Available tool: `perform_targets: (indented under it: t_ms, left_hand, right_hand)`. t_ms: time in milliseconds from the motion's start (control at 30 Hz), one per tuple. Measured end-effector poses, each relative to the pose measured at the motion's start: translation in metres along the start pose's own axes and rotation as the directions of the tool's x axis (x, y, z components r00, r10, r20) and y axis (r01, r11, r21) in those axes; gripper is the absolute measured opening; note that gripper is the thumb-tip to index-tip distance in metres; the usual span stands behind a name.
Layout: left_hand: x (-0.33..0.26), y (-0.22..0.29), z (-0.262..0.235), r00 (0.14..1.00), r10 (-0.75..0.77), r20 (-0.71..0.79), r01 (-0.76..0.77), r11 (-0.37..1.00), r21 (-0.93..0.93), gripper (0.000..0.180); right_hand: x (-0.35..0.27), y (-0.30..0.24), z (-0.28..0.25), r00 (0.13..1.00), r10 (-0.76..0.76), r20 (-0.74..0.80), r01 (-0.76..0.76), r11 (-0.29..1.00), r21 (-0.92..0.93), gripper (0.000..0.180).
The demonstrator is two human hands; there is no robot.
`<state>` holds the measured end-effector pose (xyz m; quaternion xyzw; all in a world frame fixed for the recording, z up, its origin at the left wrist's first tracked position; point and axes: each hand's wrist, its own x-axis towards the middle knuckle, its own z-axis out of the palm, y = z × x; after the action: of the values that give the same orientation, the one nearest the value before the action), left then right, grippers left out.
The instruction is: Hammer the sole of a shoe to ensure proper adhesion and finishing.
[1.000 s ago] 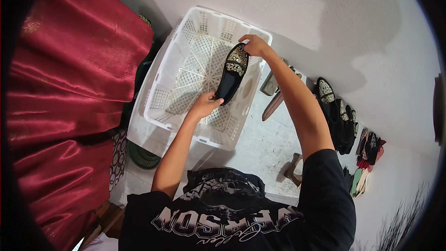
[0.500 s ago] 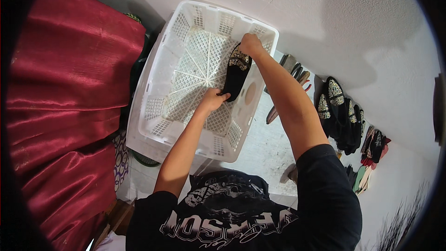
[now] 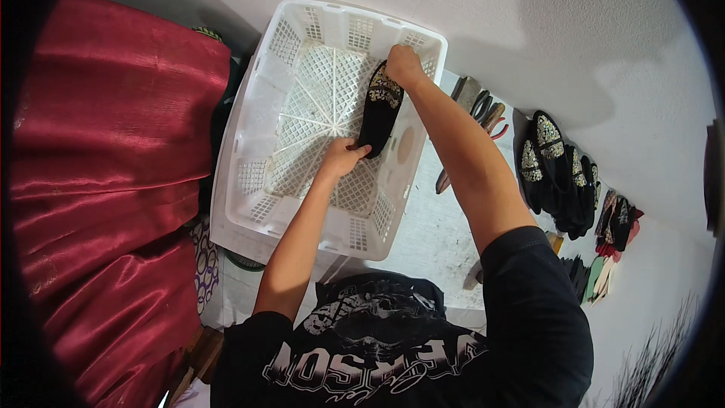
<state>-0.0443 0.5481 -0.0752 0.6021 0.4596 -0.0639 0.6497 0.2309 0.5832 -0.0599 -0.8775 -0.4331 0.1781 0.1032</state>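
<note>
A black shoe [image 3: 380, 122] with gold sequin-like decoration near its toe is held lengthwise inside a white plastic crate [image 3: 243, 151], along the crate's right side. My left hand [image 3: 344, 157] grips the near end of the shoe, its thumb lying over the edge. At the far end, my right hand [image 3: 405, 66] is closed on the shoe beside the toe; its fingertips are hidden. The crate's lattice floor shows to the left of the shoe.
Several similar black and gold shoes [image 3: 550, 142] are lined up by the wall at right. Pliers and other hand tools [image 3: 483, 109] lie right of the crate on a white tabletop [image 3: 434, 234]. Red satin cloth [image 3: 124, 159] hangs at left. Coloured pieces [image 3: 596, 279] lie farther right.
Both hands keep hold of the shoe and stay almost in place. The whole view has shifted slightly, with the hands and shoe a little higher in it.
</note>
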Motion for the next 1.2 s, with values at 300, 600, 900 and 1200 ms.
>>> perform_targets:
  t_ms: [300,600,900,1200]
  left_hand:
    - [0.0,-0.01,0.008,0.994,0.03,-0.106,-0.033,0.999,-0.027,0.086]
    - [-0.123,-0.004,0.021,0.72,0.628,-0.295,-0.646,0.762,0.043,0.051]
    - [-0.253,-0.009,0.101,0.558,0.824,-0.102,-0.801,0.566,0.192,0.031]
    - [-0.308,0.025,0.201,0.438,0.894,0.094,-0.897,0.429,0.104,0.027]
  right_hand:
    - [-0.049,-0.014,-0.039,0.97,-0.241,-0.041,0.238,0.97,-0.054,0.02]
    - [-0.324,-0.033,-0.091,0.929,-0.228,-0.292,0.344,0.822,0.454,0.041]
    - [-0.551,0.023,-0.047,0.993,0.1,0.068,-0.109,0.484,0.868,0.04]
    - [-0.644,0.072,-0.061,0.948,0.307,-0.083,-0.062,0.435,0.898,0.033]
